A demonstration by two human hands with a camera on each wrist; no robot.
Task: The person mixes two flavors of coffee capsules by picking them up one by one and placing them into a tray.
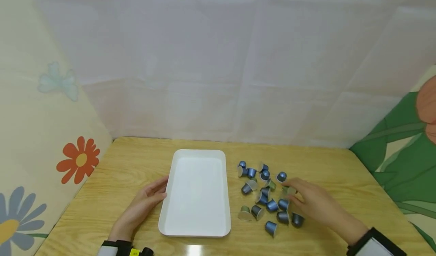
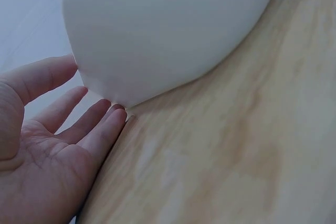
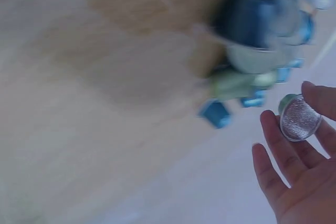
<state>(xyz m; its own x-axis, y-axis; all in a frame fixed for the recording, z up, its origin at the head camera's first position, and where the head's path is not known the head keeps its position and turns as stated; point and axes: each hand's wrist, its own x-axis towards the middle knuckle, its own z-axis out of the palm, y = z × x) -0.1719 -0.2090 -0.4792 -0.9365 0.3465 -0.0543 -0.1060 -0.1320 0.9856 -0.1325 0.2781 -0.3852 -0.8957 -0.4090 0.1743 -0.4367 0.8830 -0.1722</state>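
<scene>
A white rectangular tray (image 1: pixel 195 195) lies on the table with nothing in it. My left hand (image 1: pixel 144 206) is at the tray's left side, its fairly straight fingers and thumb touching the edge. The left wrist view shows those fingertips (image 2: pixel 119 115) right at the tray's corner. To the right of the tray, my right hand (image 1: pixel 313 201) pinches a green coffee capsule (image 3: pixel 300 119) between thumb and fingers, its silver foil lid facing the wrist camera. Loose coffee capsules (image 1: pixel 271 205), mostly blue, lie scattered between the tray and this hand.
Among the loose capsules are a dark one (image 1: pixel 297 220) near the right hand and a green one (image 1: pixel 245 213) near the tray. The wood-grain table (image 1: pixel 136 161) ends at a white cloth backdrop (image 1: pixel 218 108), with flower-printed cloth (image 1: pixel 30 135) at left and another print at right.
</scene>
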